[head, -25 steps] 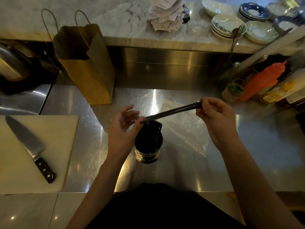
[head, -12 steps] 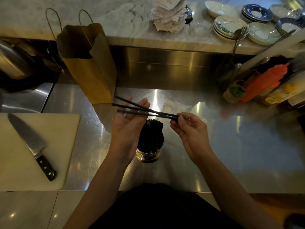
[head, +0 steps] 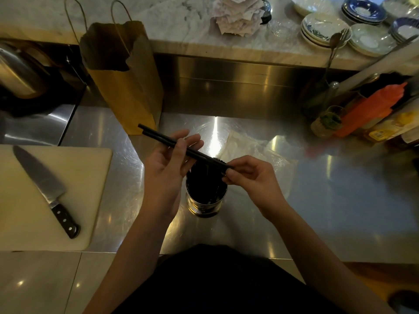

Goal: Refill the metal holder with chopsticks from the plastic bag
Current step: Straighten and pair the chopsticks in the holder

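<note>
A round metal holder stands on the steel counter in front of me, with several black chopsticks upright inside. Just above its rim I hold a small bundle of black chopsticks slanting up to the left. My left hand cradles the bundle at its middle with thumb and fingers. My right hand pinches the lower end over the holder's right rim. A clear plastic bag lies flat on the counter just behind the holder; I cannot tell what is in it.
A brown paper bag stands at the back left. A cutting board with a large knife lies to the left. Sauce bottles and a small jar crowd the right; stacked plates sit on the marble ledge behind.
The chopstick bundle swung from pointing right to pointing up-left. My right hand came in over the holder with its end, and my left hand closed around the middle, gathering the spread sticks together.
</note>
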Available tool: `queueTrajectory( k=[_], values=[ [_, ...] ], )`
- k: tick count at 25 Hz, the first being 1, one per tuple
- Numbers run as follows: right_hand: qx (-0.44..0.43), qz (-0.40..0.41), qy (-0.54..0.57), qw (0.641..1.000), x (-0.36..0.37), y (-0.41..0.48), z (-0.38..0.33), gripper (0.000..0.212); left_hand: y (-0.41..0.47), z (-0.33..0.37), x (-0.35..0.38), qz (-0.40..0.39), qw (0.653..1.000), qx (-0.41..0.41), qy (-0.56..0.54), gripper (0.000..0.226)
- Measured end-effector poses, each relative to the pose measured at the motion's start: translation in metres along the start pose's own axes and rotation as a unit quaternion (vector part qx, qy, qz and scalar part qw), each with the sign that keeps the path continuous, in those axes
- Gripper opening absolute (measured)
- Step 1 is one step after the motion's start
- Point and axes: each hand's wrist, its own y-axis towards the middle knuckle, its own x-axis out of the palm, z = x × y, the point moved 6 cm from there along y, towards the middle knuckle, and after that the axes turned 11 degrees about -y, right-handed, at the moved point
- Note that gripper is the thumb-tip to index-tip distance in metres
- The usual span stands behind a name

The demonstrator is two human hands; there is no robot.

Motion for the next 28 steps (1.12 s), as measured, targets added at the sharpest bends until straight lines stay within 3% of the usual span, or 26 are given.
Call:
queueTrajectory(
  k=[4, 10, 17, 20, 23, 28],
  values=[
    [-0.031, -0.037, -0.094, 0.994, 0.001, -0.001, -0.003, 0.014, -0.003, 0.007, -0.01, -0.007, 0.996, 0.041, 0.082, 0.016],
    [-0.051, 0.052, -0.264, 0.962, -0.01, 0.013, -0.004, 0.017, -0.006, -0.007, -0.027, -0.021, 0.98, 0.022, 0.198, 0.02],
    [-0.109, -0.005, -0.42, 0.901, 0.016, 0.036, -0.008, 0.029, -0.01, -0.041, -0.03, -0.069, 0.943, 0.0, 0.326, 0.037],
    [-0.124, -0.023, -0.455, 0.882, 0.022, 0.042, -0.014, 0.026, -0.01, -0.042, -0.034, -0.069, 0.931, 0.018, 0.358, 0.043],
    [-0.128, -0.034, -0.47, 0.873, 0.026, 0.046, -0.015, 0.019, -0.01, -0.037, -0.035, -0.055, 0.933, 0.054, 0.351, 0.035],
    [-0.101, -0.035, -0.464, 0.88, 0.023, 0.05, -0.013, 0.012, -0.01, -0.038, -0.035, -0.061, 0.915, 0.089, 0.389, 0.026]
  ],
)
